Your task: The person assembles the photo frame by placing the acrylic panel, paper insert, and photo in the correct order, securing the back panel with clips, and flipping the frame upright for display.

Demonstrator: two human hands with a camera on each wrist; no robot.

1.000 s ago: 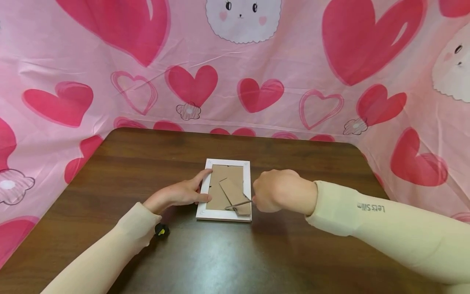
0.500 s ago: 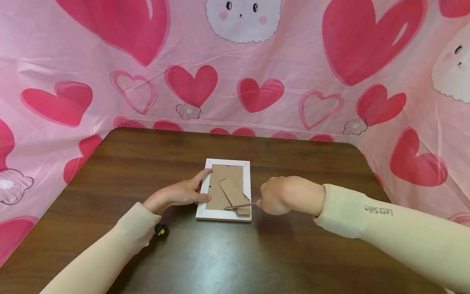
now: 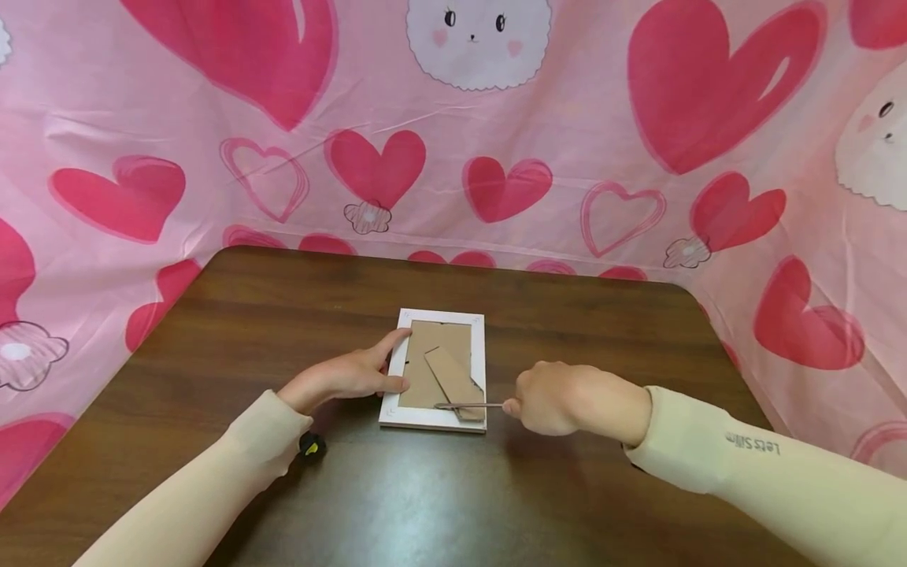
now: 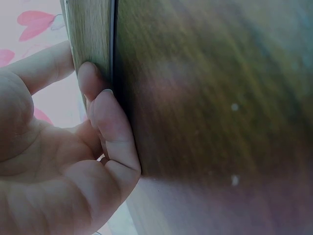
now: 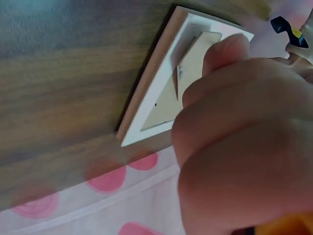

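Note:
A white picture frame (image 3: 478,339) lies back side up on the table, its brown backing board (image 3: 439,335) showing. The board's easel stand (image 3: 450,379) slants toward the near right corner. My left hand (image 3: 347,373) grips the frame's left side, thumb on the white border; the left wrist view has its fingers against the wooden edge (image 4: 90,29). To the right, my right hand (image 3: 556,398) is curled round a screwdriver, whose thin metal shaft (image 3: 485,405) crosses over the stand. Its tip meets the board's near edge. An orange and black handle (image 5: 286,226) shows partly below the fist.
The dark wooden table (image 3: 326,307) extends around the frame. Pink cloth with hearts (image 3: 506,189) hangs behind it and along both sides. A small black and yellow device (image 3: 312,447) is at my left wrist.
My right hand has moved right and nearer to me, bringing the shaft almost level across the frame. Its tip stays near the same spot. The left hand keeps its hold.

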